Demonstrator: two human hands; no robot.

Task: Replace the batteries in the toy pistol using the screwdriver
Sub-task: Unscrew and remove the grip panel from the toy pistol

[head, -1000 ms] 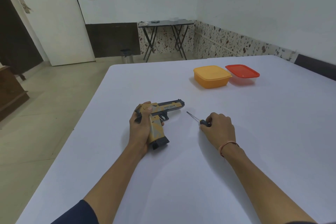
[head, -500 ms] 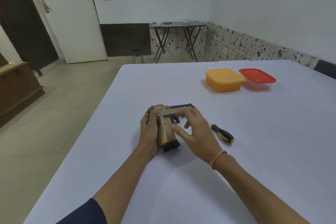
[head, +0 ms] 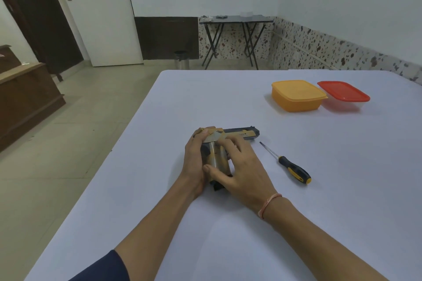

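Note:
The tan and black toy pistol (head: 242,133) lies on the white table (head: 228,98), barrel pointing right. My left hand (head: 194,155) grips its rear and grip from the left side. My right hand (head: 239,166) lies over the grip; its fingertips pinch a small tan cover panel (head: 213,137) that stands lifted at the pistol's rear, and its thumb presses the lower grip. Much of the grip is hidden under both hands. The black and yellow screwdriver (head: 294,170) lies loose on the table just right of my right hand, tip pointing away.
A lidded orange container (head: 296,96) and a red-lidded clear container (head: 344,94) stand at the table's far right. The table's left edge runs diagonally beside my left arm. On the floor beyond are a folding table (head: 235,19) and a wooden cabinet (head: 27,102).
My right hand let go of the screwdriver, leaving it on the table, and moved left onto the pistol. It now pinches a panel lifted at the pistol's rear. My left hand kept its hold.

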